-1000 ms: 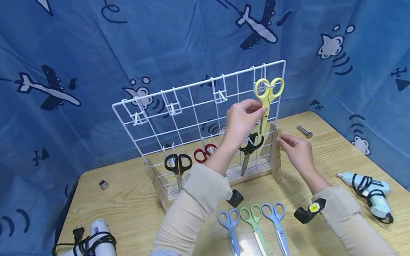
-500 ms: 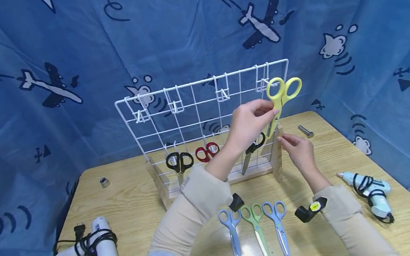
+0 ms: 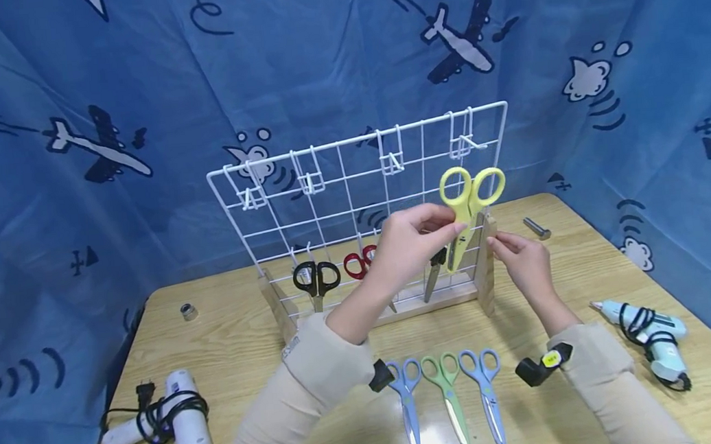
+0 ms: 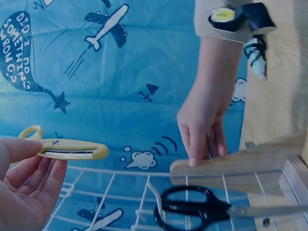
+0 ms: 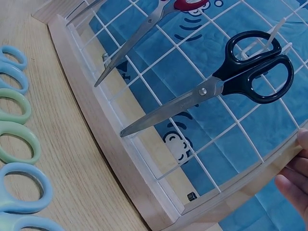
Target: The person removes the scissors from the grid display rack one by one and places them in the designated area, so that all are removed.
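Yellow-handled scissors (image 3: 462, 209) are pinched below their finger loops by my left hand (image 3: 403, 246), loops up and blades down, in front of the rack's right side. They hang apart from the white upper-right hook (image 3: 470, 142). My right hand (image 3: 524, 262) grips the wooden upright (image 3: 486, 268) of the white wire grid rack (image 3: 356, 139); in the right wrist view its fingers (image 5: 294, 185) show at the wood's edge. Black-handled scissors (image 5: 192, 103) hang on the grid behind the yellow pair. Red-handled scissors (image 3: 356, 265) and another black pair (image 3: 316, 280) hang further left.
Blue scissors (image 3: 408, 404), green scissors (image 3: 451, 401) and a second blue pair (image 3: 486, 395) lie on the table in front. A corded white tool (image 3: 186, 419) lies left, a pale blue corded glue gun (image 3: 644, 329) right. A bolt (image 3: 537, 228) lies behind my right hand.
The yellow scissors have come off the upper-right hook, first to the right, then down and left with my left hand. My right hand stays on the upright.
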Motion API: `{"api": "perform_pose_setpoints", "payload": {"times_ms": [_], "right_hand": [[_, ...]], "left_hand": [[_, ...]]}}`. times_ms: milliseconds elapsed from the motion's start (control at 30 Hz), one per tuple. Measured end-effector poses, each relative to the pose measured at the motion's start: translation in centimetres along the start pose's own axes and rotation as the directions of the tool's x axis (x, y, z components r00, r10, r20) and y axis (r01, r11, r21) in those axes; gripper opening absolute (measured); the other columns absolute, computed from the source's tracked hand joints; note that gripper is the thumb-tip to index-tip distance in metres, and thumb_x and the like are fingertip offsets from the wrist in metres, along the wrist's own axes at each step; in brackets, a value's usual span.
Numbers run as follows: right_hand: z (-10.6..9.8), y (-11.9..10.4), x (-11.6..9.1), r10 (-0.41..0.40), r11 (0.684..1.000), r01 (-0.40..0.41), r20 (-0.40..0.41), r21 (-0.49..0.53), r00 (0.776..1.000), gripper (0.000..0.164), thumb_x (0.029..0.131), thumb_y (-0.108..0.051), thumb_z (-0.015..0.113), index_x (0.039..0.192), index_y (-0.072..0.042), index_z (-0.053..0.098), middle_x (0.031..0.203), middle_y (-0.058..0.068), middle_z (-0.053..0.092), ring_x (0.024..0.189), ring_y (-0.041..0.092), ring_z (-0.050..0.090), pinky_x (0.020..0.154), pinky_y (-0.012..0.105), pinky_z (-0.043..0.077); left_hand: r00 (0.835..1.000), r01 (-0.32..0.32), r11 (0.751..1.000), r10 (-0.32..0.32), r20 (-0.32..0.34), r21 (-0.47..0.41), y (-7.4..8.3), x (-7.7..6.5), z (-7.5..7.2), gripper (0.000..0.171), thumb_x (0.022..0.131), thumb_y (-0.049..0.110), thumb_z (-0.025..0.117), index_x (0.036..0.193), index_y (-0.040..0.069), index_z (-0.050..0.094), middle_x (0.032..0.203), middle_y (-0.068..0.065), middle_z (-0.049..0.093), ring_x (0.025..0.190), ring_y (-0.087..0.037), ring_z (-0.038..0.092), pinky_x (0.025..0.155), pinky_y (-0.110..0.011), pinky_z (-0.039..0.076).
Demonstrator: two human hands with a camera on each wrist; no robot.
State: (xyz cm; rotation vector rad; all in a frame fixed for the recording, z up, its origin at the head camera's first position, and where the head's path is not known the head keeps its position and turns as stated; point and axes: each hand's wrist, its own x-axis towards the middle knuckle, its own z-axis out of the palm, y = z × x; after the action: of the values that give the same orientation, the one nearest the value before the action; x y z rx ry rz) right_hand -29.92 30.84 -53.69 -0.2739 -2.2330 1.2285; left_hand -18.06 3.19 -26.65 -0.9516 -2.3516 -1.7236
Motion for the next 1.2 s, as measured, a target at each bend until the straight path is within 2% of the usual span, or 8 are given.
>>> {"api": "perform_pose_setpoints", "payload": {"times_ms": [333,467,567,800,833,1033,1067,1200], "right_hand": [[-1.2,-1.6,-0.4,0.026,0.995,-0.032,0.063,0.09,0.998,0.04,0.073,-0.046,0.058,0.102,-0.018,0.062,0.093,0.006,0.064,0.07,0.007,0.062,0.06,0.014,0.049],[-1.4,-1.6,-0.4,0.029,0.996,-0.034,0.071,0.078,0.997,0.039,0.074,-0.047,0.056,0.103,-0.021,0.061,0.094,0.004,0.064,0.072,0.007,0.062,0.061,0.015,0.05],[-0.8,-0.2,0.0,0.027,0.999,-0.027,0.009,0.018,1.0,0.04,0.07,-0.054,0.055,0.1,-0.029,0.061,0.093,0.0,0.064,0.071,0.005,0.062,0.061,0.015,0.05],[-1.3,-0.7,-0.3,0.026,0.999,-0.025,-0.023,0.024,0.999,0.039,0.07,-0.054,0.055,0.099,-0.029,0.061,0.093,0.0,0.064,0.072,0.005,0.062,0.062,0.016,0.05],[-1.2,-0.7,-0.2,0.025,0.999,-0.024,-0.025,0.027,0.999,0.039,0.07,-0.054,0.055,0.099,-0.029,0.061,0.092,0.0,0.065,0.071,0.005,0.062,0.062,0.016,0.05],[-0.3,-0.3,-0.1,0.019,0.999,-0.019,-0.011,0.038,1.0,0.038,0.07,-0.053,0.056,0.098,-0.029,0.062,0.091,-0.001,0.065,0.071,0.005,0.062,0.061,0.016,0.05],[-0.2,-0.3,-0.2,0.017,0.999,-0.017,-0.01,0.038,1.0,0.038,0.07,-0.053,0.056,0.098,-0.029,0.062,0.091,-0.001,0.065,0.071,0.005,0.062,0.061,0.015,0.05],[0.1,-0.5,-0.3,0.011,0.999,-0.01,-0.012,0.039,1.0,0.038,0.07,-0.053,0.056,0.098,-0.029,0.062,0.089,-0.001,0.065,0.069,0.005,0.062,0.06,0.015,0.05]], "left_hand": [[0.987,0.16,0.987,-0.16,0.0,0.005,-1.8,-4.7,-3.2,0.017,0.075,0.023,0.064,0.084,0.009,0.064,0.079,0.0,0.063,0.067,-0.01,0.057,0.059,-0.024,0.05],[0.955,0.297,0.955,-0.297,0.002,-0.019,-2.9,-6.9,-4.2,0.018,0.073,0.024,0.066,0.083,0.009,0.064,0.078,-0.001,0.063,0.07,-0.013,0.059,0.062,-0.023,0.051],[0.925,0.379,0.924,-0.379,0.011,-0.054,-4.1,-8.5,-4.7,0.021,0.072,0.023,0.066,0.085,0.007,0.063,0.081,-0.004,0.063,0.073,-0.015,0.061,0.067,-0.023,0.051],[0.883,0.469,0.868,-0.466,0.056,-0.163,-7.8,-12.4,-5.0,0.028,0.072,0.021,0.066,0.087,-0.002,0.06,0.082,-0.012,0.063,0.067,-0.018,0.062,0.067,-0.028,0.052],[0.894,0.447,0.876,-0.443,0.066,-0.183,-9.5,-13.1,-4.9,0.027,0.072,0.021,0.066,0.087,-0.002,0.061,0.081,-0.01,0.063,0.066,-0.016,0.061,0.065,-0.026,0.052],[0.831,0.554,0.803,-0.548,0.091,-0.219,-12.8,-16.4,-4.4,0.027,0.073,0.014,0.064,0.085,-0.009,0.057,0.074,-0.009,0.062,0.06,-0.015,0.06,0.063,-0.031,0.053],[0.795,0.604,0.767,-0.601,0.089,-0.215,-12.2,-16.6,-4.4,0.028,0.073,0.012,0.064,0.086,-0.012,0.056,0.073,-0.01,0.062,0.06,-0.016,0.06,0.063,-0.033,0.052],[0.754,0.653,0.734,-0.653,0.071,-0.189,-13.4,-18.0,-4.2,0.025,0.074,0.009,0.062,0.086,-0.013,0.056,0.069,-0.007,0.061,0.057,-0.013,0.058,0.06,-0.032,0.053]]}}
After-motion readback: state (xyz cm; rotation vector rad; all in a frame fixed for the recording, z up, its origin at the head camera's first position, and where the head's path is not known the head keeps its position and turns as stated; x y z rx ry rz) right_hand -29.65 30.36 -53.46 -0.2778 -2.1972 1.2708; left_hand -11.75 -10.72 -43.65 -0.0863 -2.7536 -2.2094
